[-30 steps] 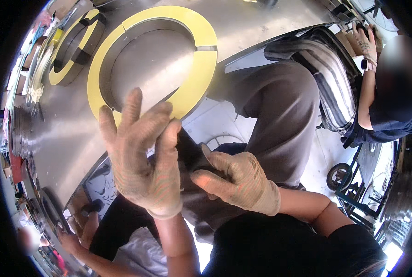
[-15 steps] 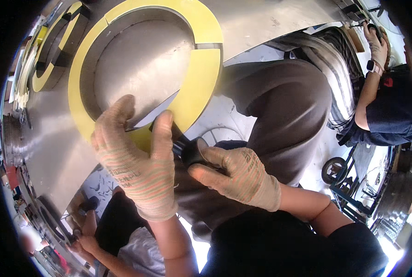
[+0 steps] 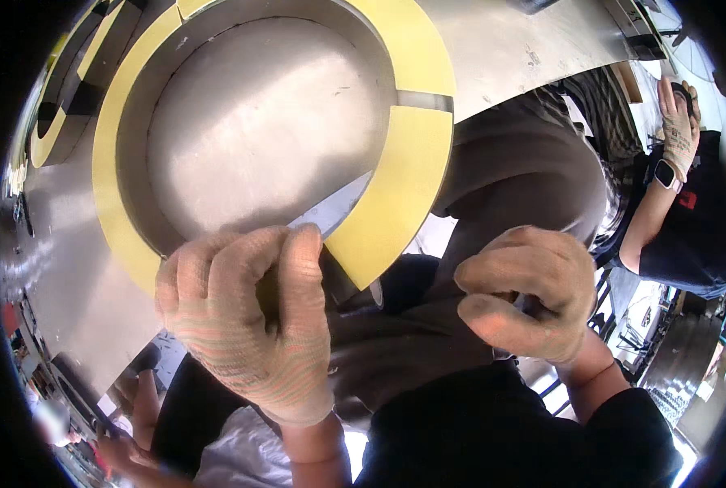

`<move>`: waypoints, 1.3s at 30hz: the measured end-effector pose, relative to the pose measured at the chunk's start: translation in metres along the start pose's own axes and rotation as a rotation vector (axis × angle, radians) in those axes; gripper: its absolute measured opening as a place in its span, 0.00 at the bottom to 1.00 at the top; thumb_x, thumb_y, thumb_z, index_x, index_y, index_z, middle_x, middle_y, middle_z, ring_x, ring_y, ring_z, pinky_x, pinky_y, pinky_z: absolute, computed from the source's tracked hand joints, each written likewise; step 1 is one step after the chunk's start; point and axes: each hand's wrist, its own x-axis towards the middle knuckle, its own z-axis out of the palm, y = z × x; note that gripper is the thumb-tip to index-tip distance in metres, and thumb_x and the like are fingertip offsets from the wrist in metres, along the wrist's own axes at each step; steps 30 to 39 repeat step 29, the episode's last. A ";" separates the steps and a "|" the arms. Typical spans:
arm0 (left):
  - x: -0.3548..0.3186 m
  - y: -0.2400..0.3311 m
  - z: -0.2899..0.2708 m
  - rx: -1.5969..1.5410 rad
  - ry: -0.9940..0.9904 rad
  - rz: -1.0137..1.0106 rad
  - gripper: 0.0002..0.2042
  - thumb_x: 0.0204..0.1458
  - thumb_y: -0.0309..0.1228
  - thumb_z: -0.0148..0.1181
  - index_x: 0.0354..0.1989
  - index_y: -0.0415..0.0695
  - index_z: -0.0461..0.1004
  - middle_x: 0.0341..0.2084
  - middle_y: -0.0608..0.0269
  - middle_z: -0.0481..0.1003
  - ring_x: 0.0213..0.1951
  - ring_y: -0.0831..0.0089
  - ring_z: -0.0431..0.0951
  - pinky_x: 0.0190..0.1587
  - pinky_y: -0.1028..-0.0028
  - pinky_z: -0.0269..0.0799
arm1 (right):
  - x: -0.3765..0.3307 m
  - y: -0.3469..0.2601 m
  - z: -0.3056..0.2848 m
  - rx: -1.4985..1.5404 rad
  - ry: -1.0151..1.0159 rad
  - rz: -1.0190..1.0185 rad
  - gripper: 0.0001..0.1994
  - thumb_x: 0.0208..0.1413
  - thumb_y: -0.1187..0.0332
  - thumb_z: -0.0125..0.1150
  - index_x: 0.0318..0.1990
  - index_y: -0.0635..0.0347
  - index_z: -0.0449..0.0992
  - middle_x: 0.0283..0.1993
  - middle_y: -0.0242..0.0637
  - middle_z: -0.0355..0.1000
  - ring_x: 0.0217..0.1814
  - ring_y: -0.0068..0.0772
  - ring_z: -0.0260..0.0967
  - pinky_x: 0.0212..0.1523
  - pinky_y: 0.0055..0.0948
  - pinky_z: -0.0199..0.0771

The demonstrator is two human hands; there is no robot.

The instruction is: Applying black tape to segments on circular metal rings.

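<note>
A large metal ring with a yellow face lies over the edge of the metal table. My gloved left hand closes on the ring's lower part, its thumb and fingers covering that stretch of the face. My gloved right hand is off to the right over my lap, fingers curled, with a gap between thumb and forefinger and nothing visible in it. Beside my left thumb, under the ring's cut yellow end, a dark band with a curved pale edge shows, partly hidden; it looks like a black tape roll.
The metal table spreads under the ring. Another yellow-faced metal form stands at the far left. A person with a gloved hand works at the far right; another person's arm is at the lower left. My knee sits beside the table edge.
My right hand has let go of the black roll by the ring and moved right. The ring appears larger and lower in view; my left hand has closed further around its lower part.
</note>
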 end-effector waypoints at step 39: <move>0.009 -0.030 -0.077 0.071 -0.501 0.372 0.35 0.46 0.63 0.65 0.51 0.44 0.78 0.38 0.64 0.75 0.45 0.64 0.76 0.70 0.42 0.51 | 0.028 0.015 0.000 -0.407 -0.290 -0.262 0.27 0.47 0.51 0.70 0.55 0.45 0.78 0.54 0.27 0.76 0.39 0.33 0.79 0.33 0.32 0.78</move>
